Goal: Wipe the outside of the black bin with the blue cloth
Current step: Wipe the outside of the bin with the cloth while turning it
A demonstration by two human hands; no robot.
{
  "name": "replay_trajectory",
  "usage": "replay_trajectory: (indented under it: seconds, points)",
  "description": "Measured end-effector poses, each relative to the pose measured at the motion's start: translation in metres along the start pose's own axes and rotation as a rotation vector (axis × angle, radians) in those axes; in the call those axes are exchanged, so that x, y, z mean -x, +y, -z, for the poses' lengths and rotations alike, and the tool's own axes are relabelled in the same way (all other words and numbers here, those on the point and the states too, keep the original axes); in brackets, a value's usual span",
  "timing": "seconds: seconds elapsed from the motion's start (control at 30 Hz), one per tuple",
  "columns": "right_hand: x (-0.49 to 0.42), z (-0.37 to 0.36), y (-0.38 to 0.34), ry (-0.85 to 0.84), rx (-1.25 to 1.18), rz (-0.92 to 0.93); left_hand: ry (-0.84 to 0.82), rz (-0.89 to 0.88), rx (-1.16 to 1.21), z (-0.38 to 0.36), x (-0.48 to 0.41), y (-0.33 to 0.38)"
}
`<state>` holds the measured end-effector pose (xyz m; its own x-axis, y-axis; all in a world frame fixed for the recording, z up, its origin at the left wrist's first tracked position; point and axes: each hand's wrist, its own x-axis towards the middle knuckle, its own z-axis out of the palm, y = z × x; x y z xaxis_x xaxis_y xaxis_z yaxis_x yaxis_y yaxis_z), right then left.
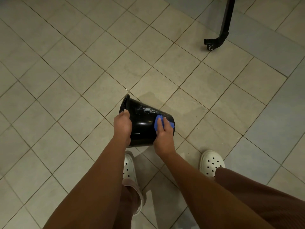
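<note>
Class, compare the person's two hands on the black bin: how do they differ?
The left hand grips the black bin bare; the right hand presses the blue cloth on it. The left hand is at the rim, the right hand near the base. Both are on the bin.

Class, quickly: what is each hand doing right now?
Left hand: grips the rim of the round black plastic bin.
Right hand: flat fingers press the crumpled blue cloth onto it.

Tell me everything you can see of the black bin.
The black bin is round, tapered, glossy, seemingly plastic. It is tipped sideways over the tiled floor, open mouth pointing up-left, base to the right. Wet whitish streaks mark its upper wall. The left hand grips its rim; the right hand presses the blue cloth against the wall near the base.
</note>
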<state>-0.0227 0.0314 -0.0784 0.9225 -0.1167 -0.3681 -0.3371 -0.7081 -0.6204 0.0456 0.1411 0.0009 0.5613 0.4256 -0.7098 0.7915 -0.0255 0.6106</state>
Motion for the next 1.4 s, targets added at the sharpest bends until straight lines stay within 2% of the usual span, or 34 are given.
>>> replay_trajectory:
  seconds: [0.1, 0.23, 0.3, 0.47, 0.53, 0.63, 0.73, 0.8, 0.93, 1.0, 1.2, 1.4]
  points:
    - [0.022, -0.017, -0.009, 0.074, 0.001, 0.159, 0.002, 0.001, -0.003, 0.002, -0.002, 0.0]
    - [0.004, -0.01, -0.012, 0.018, 0.004, 0.393, -0.014, -0.03, -0.033, 0.003, -0.005, 0.001]
    - [-0.012, -0.002, -0.005, -0.045, -0.005, 0.35, -0.002, -0.031, -0.036, 0.004, -0.005, -0.001]
    - [-0.018, 0.005, 0.01, -0.057, 0.021, 0.003, 0.028, -0.021, -0.041, 0.005, -0.006, -0.004]
    - [-0.009, 0.005, 0.006, -0.028, 0.019, -0.057, 0.029, -0.02, -0.051, 0.005, -0.006, -0.003]
    - [0.009, -0.005, -0.007, 0.025, -0.022, 0.095, 0.023, -0.007, -0.08, 0.006, -0.007, -0.002]
    - [0.006, -0.012, -0.008, 0.051, 0.075, 0.288, 0.019, -0.02, -0.105, 0.008, -0.007, 0.0]
    - [-0.006, -0.006, -0.004, -0.003, 0.122, 0.244, 0.026, -0.027, -0.103, 0.009, -0.007, -0.001]
    - [-0.014, 0.008, 0.009, -0.056, 0.142, 0.001, 0.009, -0.06, -0.107, 0.006, -0.008, -0.002]
    - [-0.006, 0.007, 0.005, -0.052, 0.149, 0.007, 0.011, -0.067, -0.115, 0.007, -0.01, -0.003]
    - [-0.004, 0.001, -0.005, -0.053, 0.104, 0.209, 0.02, -0.046, -0.101, 0.008, -0.006, 0.0]
    - [-0.018, 0.014, 0.001, -0.059, 0.128, -0.001, 0.032, -0.08, -0.089, 0.005, -0.007, -0.002]
